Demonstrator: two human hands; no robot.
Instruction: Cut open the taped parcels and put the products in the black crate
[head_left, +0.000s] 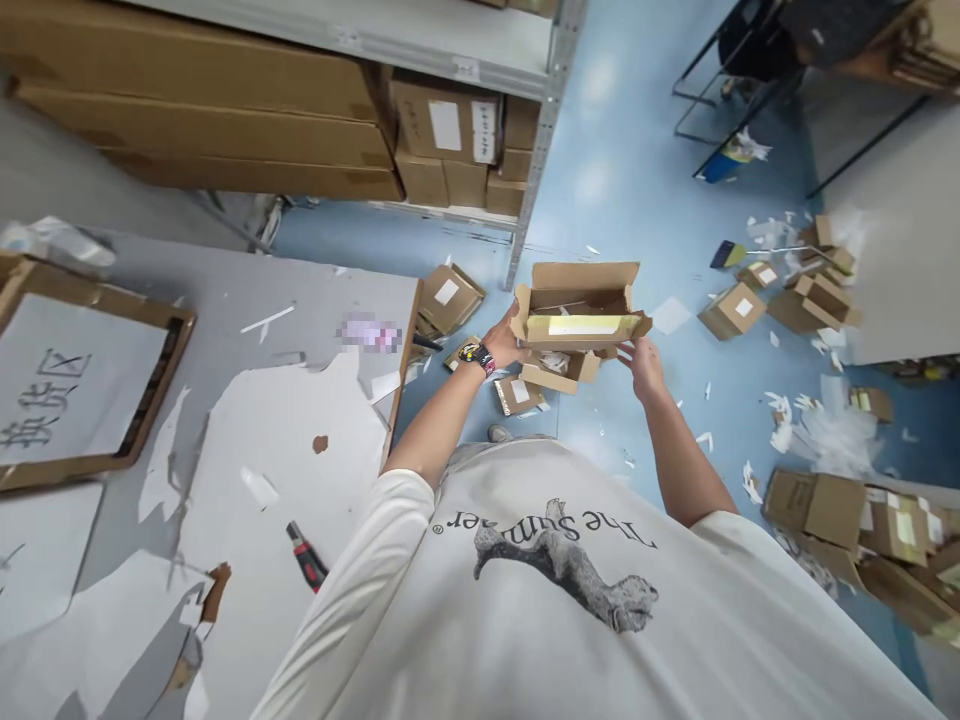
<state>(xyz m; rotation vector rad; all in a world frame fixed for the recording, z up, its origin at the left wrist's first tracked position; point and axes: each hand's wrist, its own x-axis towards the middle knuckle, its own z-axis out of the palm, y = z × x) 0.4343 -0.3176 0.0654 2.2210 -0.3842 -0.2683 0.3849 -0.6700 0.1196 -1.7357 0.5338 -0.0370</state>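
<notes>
A white printed T-shirt (547, 590) lies nearest the camera, and both arms are extended forward from it. An open cardboard carton (577, 300) is held above the blue floor (622, 130), directly ahead of the torso. Its flaps are folded outward, and a yellow-and-white strip (581, 325) is exposed inside. The left hand (501, 342) is spread against the carton's near left corner, with a wristwatch (476, 357) on the wrist. The right hand (643, 368) is placed beneath the near right corner, with the fingers curled upward. No pinch can be confirmed on either hand, as the fingertips are hidden by the card. A smaller opened carton (559, 372) is seen just below; whether it is supported or lying on the floor cannot be told.

The step in hand is judged to be the opening or inspection of the carton. A steady two-handed hold is judged necessary for any further handling of its contents.

To the left, a utility knife (306, 555) lies on a grey table (225, 290) among torn white sheets. Cartons are stored on steel shelving (544, 130) beyond. Further cartons (814, 510) and paper scraps (817, 430) are scattered across the floor to the right.
</notes>
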